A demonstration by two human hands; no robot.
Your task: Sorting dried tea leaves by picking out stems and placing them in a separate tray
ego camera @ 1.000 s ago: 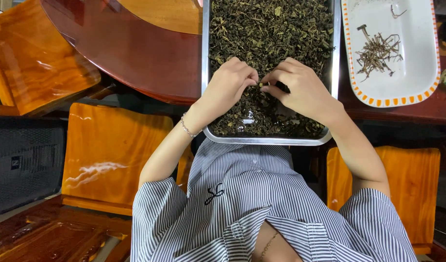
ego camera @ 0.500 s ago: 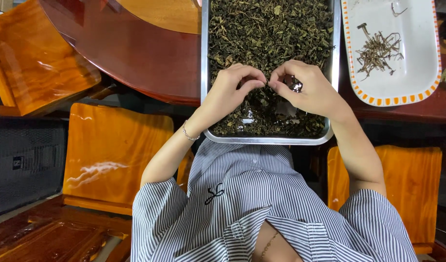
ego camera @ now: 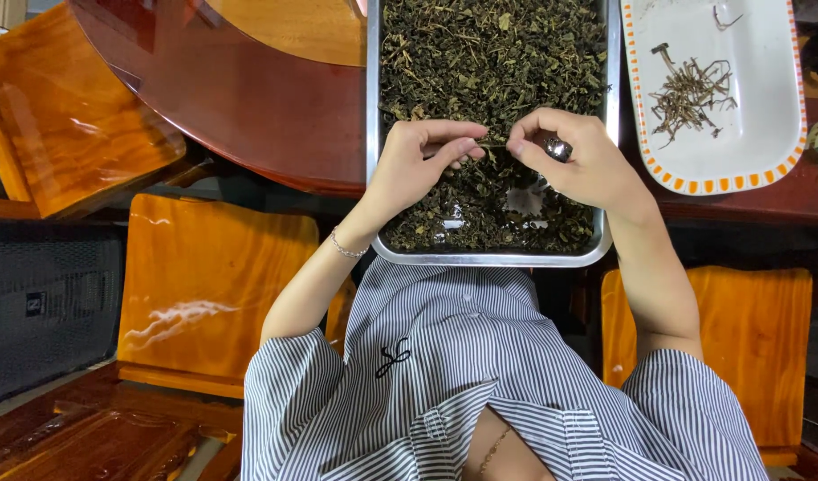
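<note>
A metal tray (ego camera: 371, 107) full of dried dark green leaves (ego camera: 489, 53) rests on the edge of a reddish wooden table (ego camera: 248, 107). My left hand (ego camera: 418, 165) and my right hand (ego camera: 578, 156) hover over the near half of the tray, fingertips meeting. Together they pinch a thin stem (ego camera: 493, 141) just above the leaves. A bracelet circles my left wrist. Bare shiny patches of tray bottom show near the front rim.
A white oblong dish (ego camera: 765, 107) with an orange dashed rim holds a small pile of brown stems (ego camera: 689, 89) to the right of the tray. Orange wooden chairs (ego camera: 204, 276) stand on both sides of me. A black speaker box (ego camera: 44, 303) sits at left.
Both hands have lifted from the leaves and drawn together, fingertips now pinching a stem between them a little farther up the tray.
</note>
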